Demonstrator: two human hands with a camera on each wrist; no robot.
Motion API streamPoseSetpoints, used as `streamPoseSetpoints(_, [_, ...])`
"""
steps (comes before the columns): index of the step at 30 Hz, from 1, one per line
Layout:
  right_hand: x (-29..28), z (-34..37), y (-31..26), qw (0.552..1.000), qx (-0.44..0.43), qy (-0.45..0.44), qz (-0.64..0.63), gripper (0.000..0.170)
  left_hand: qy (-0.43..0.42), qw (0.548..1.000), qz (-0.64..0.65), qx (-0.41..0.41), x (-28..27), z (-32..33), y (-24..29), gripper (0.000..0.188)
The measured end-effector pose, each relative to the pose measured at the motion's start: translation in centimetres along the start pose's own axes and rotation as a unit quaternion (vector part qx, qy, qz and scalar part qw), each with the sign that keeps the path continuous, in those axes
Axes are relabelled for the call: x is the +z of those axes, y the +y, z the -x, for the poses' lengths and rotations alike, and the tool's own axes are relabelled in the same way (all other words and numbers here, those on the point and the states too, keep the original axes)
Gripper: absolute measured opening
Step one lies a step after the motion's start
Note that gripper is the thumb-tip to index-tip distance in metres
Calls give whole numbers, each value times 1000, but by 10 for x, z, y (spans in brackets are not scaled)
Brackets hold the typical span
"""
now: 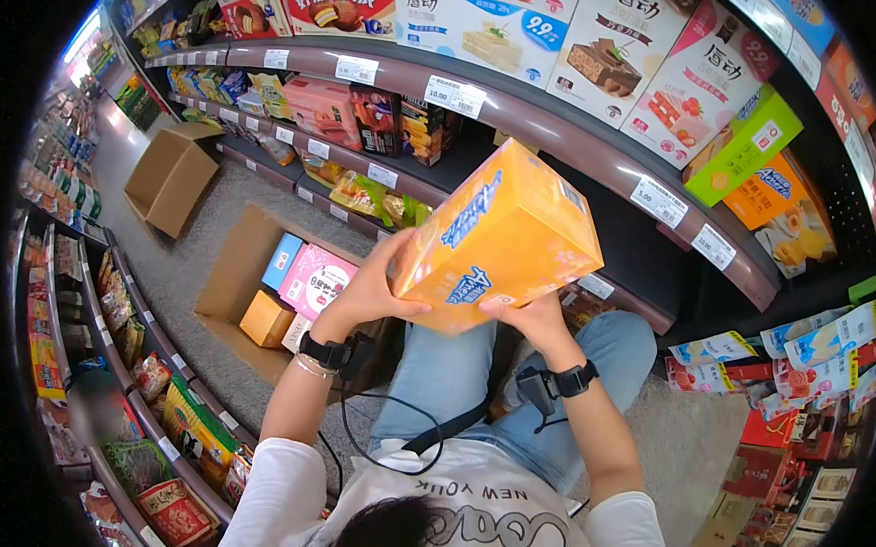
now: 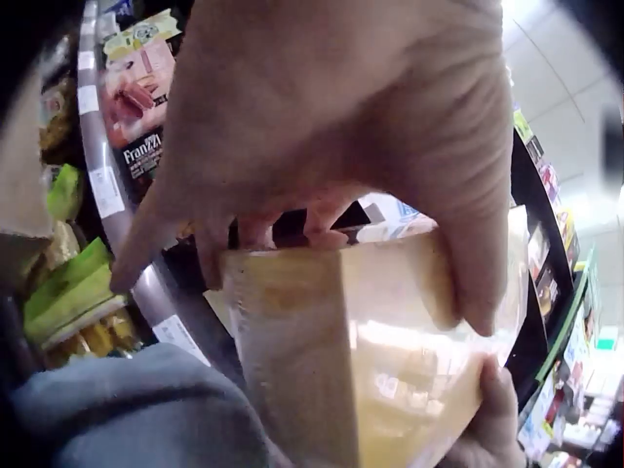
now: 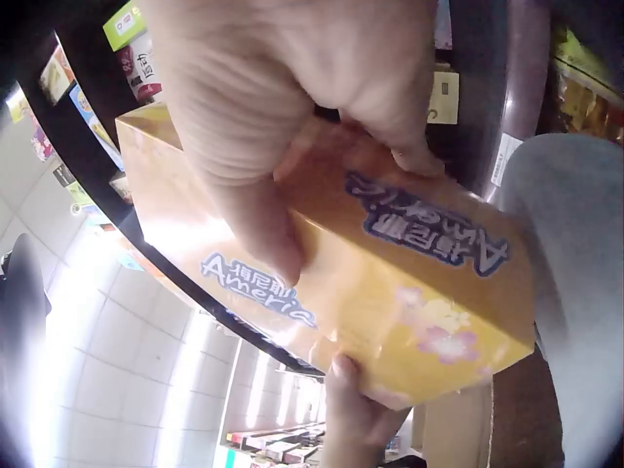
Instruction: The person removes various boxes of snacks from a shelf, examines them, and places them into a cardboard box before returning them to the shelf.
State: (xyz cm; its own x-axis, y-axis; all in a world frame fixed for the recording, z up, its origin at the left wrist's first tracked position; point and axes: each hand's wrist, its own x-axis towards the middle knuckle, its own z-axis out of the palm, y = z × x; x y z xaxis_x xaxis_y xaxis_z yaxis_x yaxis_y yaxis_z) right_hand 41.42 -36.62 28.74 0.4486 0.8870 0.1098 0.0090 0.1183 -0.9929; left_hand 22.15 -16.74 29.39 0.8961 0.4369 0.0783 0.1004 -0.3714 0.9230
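A yellow-orange carton printed with "America" is held up over the knees, tilted, in front of the shelves. At its left end my left hand grips it, thumb on the near face. My right hand holds its lower right side, and that thumb also lies on the near face. In the left wrist view, the left fingers reach over the far edge of the carton. The right wrist view has the right hand spread across the carton's edge, with the printed sides showing.
An open cardboard box on the floor contains several small cartons. Another open cardboard box stands farther off. Curved shelves of snack boxes rise ahead; more shelves are at left. A black cable hangs near the lap.
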Motion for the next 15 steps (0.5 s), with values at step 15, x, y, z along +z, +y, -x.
streamPoseSetpoints(15, [-57,-2,-6,990,58,123,30,74,55,967,-247,42,11,-4,18,101])
